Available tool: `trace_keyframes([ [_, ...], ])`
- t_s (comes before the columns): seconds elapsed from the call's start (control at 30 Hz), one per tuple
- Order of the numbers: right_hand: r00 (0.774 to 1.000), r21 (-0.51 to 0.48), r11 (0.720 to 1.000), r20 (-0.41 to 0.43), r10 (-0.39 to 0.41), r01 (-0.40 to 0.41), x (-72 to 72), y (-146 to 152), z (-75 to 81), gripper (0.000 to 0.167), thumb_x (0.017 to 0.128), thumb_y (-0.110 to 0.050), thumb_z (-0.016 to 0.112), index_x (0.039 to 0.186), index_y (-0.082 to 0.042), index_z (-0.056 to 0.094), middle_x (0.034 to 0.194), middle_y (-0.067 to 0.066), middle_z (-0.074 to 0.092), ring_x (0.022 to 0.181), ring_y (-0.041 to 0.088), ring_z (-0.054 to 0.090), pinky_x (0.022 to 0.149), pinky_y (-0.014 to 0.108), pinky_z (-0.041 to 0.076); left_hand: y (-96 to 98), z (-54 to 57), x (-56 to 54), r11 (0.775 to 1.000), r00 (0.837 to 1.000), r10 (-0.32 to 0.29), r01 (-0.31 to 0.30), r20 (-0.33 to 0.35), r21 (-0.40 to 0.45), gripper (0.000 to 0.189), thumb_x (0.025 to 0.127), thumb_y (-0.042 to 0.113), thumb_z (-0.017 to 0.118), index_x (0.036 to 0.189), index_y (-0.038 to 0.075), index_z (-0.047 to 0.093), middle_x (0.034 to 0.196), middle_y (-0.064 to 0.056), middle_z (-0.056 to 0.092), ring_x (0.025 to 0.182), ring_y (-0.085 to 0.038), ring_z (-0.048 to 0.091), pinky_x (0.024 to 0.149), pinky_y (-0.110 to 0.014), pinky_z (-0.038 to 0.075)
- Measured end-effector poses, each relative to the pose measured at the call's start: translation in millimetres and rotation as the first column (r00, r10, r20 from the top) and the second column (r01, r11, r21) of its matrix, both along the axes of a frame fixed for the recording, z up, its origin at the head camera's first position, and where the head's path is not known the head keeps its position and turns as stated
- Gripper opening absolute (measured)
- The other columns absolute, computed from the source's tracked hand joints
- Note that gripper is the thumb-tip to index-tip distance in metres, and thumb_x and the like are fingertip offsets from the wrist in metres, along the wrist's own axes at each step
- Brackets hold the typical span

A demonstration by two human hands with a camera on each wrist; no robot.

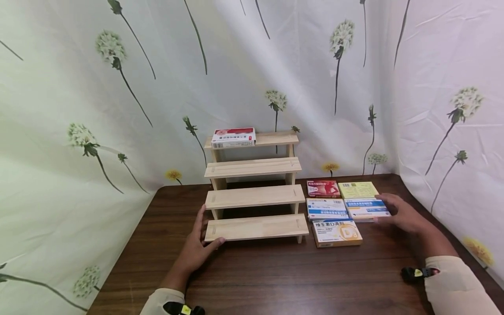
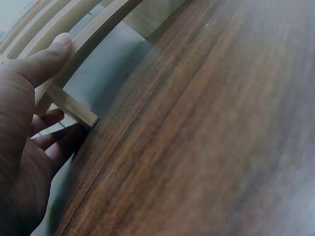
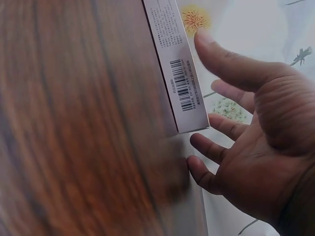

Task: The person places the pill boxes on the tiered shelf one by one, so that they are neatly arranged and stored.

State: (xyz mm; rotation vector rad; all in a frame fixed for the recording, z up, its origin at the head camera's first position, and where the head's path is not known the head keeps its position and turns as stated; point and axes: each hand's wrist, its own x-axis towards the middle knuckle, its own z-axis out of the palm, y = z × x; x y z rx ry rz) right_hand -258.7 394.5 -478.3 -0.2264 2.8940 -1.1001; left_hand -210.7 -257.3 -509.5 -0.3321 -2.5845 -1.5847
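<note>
A four-step wooden stand (image 1: 256,227) stands mid-table. My left hand (image 1: 200,249) holds the left end of its lowest step, thumb on the front edge and fingers around the side, as the left wrist view shows by the step's leg (image 2: 74,105). My right hand (image 1: 401,213), fingers spread, is at the right end of a blue-and-white medicine box (image 1: 366,209). The right wrist view shows a box side with a barcode (image 3: 183,86) beside the fingertips. Another blue-and-white box (image 1: 327,210) lies left of it.
A red-and-white box (image 1: 234,138) lies on the top step's left part. Right of the stand are a red box (image 1: 323,189), a yellow box (image 1: 357,190) and a vitamin D box (image 1: 336,233). Dandelion-print curtains (image 1: 236,87) surround the dark wooden table (image 1: 275,280).
</note>
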Motion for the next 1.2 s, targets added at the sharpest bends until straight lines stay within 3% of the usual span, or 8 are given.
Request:
trace_keyframes([
  [0.37,0.998,0.05,0.999,0.053,-0.016,0.013,-2.2,2.5,-4.7,0.093,0.092,-0.035,0.089,0.163,0.005,0.043,0.169,0.042,0.024,0.144,0.063,0.034,0.113,0.08,0.03,-0.2,-1.8,-0.4,1.0,1.0,-0.006,0.006,-0.019,0.001,0.118,0.097,0.021,0.086,0.176,0.042,0.001,0.161,-0.029,0.05,0.136,-0.047,0.065,0.099,-0.042,0.06],
  [0.63,0.999,0.081,0.996,0.024,-0.032,0.03,-1.4,3.1,-3.4,0.092,0.091,-0.035,0.09,0.16,0.006,0.047,0.166,0.043,0.032,0.145,0.064,0.036,0.113,0.08,0.033,0.8,-1.7,-0.1,1.0,1.0,-0.011,0.011,-0.023,0.001,0.117,0.098,0.023,0.085,0.175,0.044,0.0,0.161,-0.028,0.049,0.137,-0.048,0.065,0.101,-0.049,0.059],
  [0.93,0.998,0.091,0.995,0.053,-0.046,0.041,-1.1,2.2,-1.7,0.096,0.089,-0.039,0.092,0.162,0.003,0.047,0.169,0.04,0.032,0.151,0.068,0.03,0.117,0.081,0.03,0.2,-2.9,0.5,1.0,1.0,-0.006,0.006,-0.016,0.002,0.118,0.098,0.025,0.086,0.175,0.046,0.0,0.162,-0.027,0.049,0.137,-0.048,0.064,0.101,-0.048,0.06],
  [1.2,0.998,0.089,0.995,0.022,-0.053,0.051,-0.2,4.1,-2.4,0.084,0.086,-0.022,0.094,0.155,0.006,0.055,0.164,0.043,0.037,0.148,0.066,0.034,0.115,0.081,0.031,-0.5,-4.0,-0.2,1.0,1.0,0.002,-0.002,-0.021,-0.01,0.118,0.097,0.026,0.087,0.176,0.044,0.0,0.163,-0.026,0.049,0.138,-0.048,0.064,0.102,-0.048,0.06],
])
